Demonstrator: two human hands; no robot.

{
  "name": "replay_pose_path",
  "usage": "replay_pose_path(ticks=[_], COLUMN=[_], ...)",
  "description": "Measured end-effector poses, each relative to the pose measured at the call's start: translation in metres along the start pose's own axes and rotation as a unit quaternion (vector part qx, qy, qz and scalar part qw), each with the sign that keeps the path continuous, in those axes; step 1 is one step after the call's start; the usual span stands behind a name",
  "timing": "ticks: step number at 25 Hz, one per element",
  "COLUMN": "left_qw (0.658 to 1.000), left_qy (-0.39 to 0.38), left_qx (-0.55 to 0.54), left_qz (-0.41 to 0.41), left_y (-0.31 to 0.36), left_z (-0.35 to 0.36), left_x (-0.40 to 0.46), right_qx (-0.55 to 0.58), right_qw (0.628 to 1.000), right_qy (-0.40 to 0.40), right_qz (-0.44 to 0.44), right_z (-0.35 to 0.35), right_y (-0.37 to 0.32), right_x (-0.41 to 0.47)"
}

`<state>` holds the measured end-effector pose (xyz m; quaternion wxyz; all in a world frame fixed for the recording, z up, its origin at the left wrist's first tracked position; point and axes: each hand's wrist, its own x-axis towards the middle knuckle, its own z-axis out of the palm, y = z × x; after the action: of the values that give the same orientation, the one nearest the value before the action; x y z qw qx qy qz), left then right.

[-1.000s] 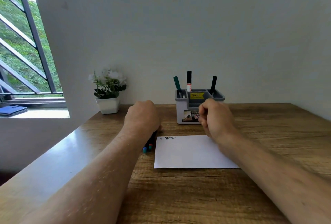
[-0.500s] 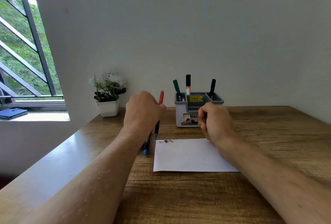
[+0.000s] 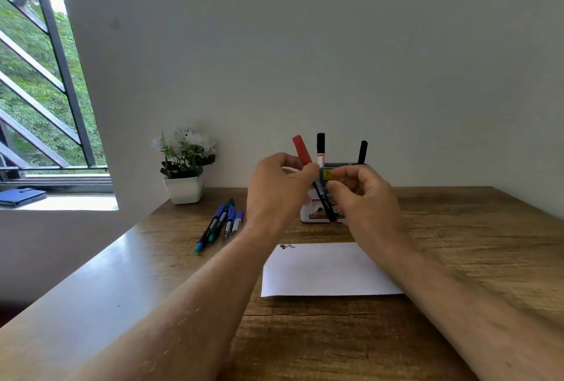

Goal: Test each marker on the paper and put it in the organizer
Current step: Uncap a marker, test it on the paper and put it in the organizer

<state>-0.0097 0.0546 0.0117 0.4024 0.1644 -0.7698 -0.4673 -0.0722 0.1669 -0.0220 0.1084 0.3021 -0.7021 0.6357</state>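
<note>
**Head view: both hands on a red-capped marker above the desk**

Head camera showed the left hand (image 3: 276, 188) raised above the desk (image 3: 457, 258), its fingers and thumb curled round a red-capped marker (image 3: 302, 150) just under the cap. The marker was tilted, red cap up and toward the far left, dark barrel running down to a small green-tipped end in front of the organizer (image 3: 317, 217). The right hand (image 3: 366, 197) met it from the other side, fingers curled, with the fingertips pinching the barrel below the left hand's grip. Both hands were lifted clear of the desk.

Directly behind the hands, near the far edge of the desk by the wall, stood the grey and white organizer, mostly hidden by them. Two black-capped markers rose upright from it: one (image 3: 320, 149) with a white and red band, the other (image 3: 362, 152) toward the organizer's right side.

Nearer the person lay the white paper (image 3: 323, 271), flat on the desk, with a small dark scribble (image 3: 287, 247) at its far left corner. Left of the paper, a loose cluster of markers (image 3: 222, 222) with blue and green caps lay on the desk. A small potted plant (image 3: 184, 167) with white flowers stood at the far left corner. On the window sill beyond lay a blue object (image 3: 21, 197).
</note>
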Motion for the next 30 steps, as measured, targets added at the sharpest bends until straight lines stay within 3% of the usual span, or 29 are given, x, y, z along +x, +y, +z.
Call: replay_pose_path(ticks=[5,11,24,30], left_qw=[0.997,0.995,0.975,0.977], left_qy=[-0.055,-0.027,-0.043,-0.031], left_qx=[-0.052,-0.097,-0.212,-0.201], left_qz=[-0.029,0.005,-0.059,-0.065], left_y=[-0.002,-0.001,-0.002,-0.004], left_z=[0.01,0.005,0.001,-0.001], left_x=[-0.005,-0.001,0.003,0.006], right_qx=[-0.013,-0.052,-0.12,-0.169], right_qw=[0.999,0.997,0.987,0.979], right_qy=[-0.032,0.001,0.021,0.0], right_qz=[-0.032,-0.058,-0.106,-0.116], right_z=[0.002,-0.001,-0.008,-0.005], right_y=[0.004,0.007,-0.006,-0.009], right_x=[-0.001,0.004,0.004,0.003])
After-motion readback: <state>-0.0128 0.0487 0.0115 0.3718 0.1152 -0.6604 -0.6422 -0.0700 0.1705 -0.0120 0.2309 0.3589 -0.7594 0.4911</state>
